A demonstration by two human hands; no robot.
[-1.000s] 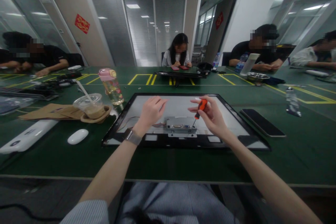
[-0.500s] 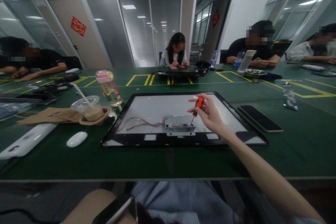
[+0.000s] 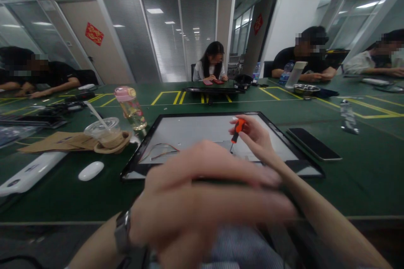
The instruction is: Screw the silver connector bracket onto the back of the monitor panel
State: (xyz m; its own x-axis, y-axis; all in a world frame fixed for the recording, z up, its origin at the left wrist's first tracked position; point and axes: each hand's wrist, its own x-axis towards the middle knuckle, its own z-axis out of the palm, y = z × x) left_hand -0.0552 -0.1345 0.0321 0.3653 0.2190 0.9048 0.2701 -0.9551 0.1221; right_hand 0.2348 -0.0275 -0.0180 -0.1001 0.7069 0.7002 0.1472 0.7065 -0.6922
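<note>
My right hand point(image 3: 257, 134) holds an orange and black screwdriver point(image 3: 239, 128) over a flat panel with a black frame point(image 3: 129, 164) and a grey back. The screwdriver's shaft points down toward the panel's lower middle. Large and blurred, my left hand point(image 3: 195, 197) is raised close to the camera, with a watch on its wrist. Two of its fingers stretch to the right with a gap between them, and nothing shows in them. It hides most of the metal bracket on the panel. Thin wires point(image 3: 160, 147) lie on the panel's left part.
Left of the panel are a pink-capped bottle point(image 3: 130, 107), an iced drink cup point(image 3: 102, 130), a white mouse point(image 3: 91, 171) and a white device point(image 3: 31, 172). A black phone point(image 3: 313, 143) lies at the right. Several people sit across the green table point(image 3: 362, 176).
My left hand has come up from my lap into the middle of the view, covering the bracket. My right hand stays over the panel with the screwdriver, its fingers slightly shifted.
</note>
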